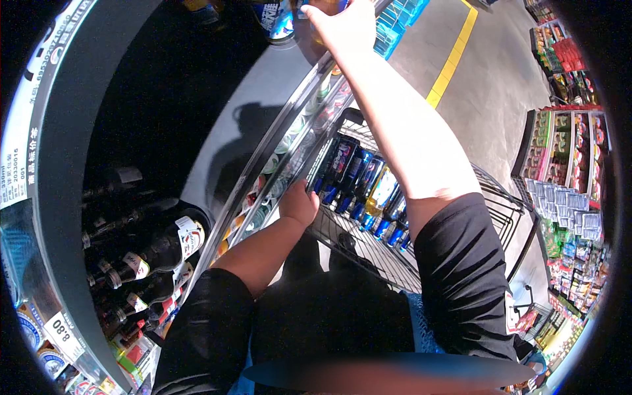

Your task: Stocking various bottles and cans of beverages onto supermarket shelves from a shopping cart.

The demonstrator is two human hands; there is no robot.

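Observation:
At the top edge, my right hand point(349, 29) reaches up to the shelf, thumb and fingers around an amber-and-blue drink container point(324, 8) that the frame cuts off. Beside it on the shelf stands a blue and white drink container point(279, 25). My left hand point(300, 204) is curled at the near left side of a wire shopping cart point(388, 273), and its fingertips are partly hidden. Inside the cart lie several dark blue drink bottles point(342, 158) in a row. Among them is a golden bottle point(380, 191) with blue at its base.
Dark bottles point(164, 250) lie on the shelf at left, behind a shelf edge with a price tag point(64, 337). A clear-fronted shelf rail point(270, 158) runs beside the cart. Stocked shelves point(566, 145) stand at far right, across a grey floor with a yellow line point(453, 52).

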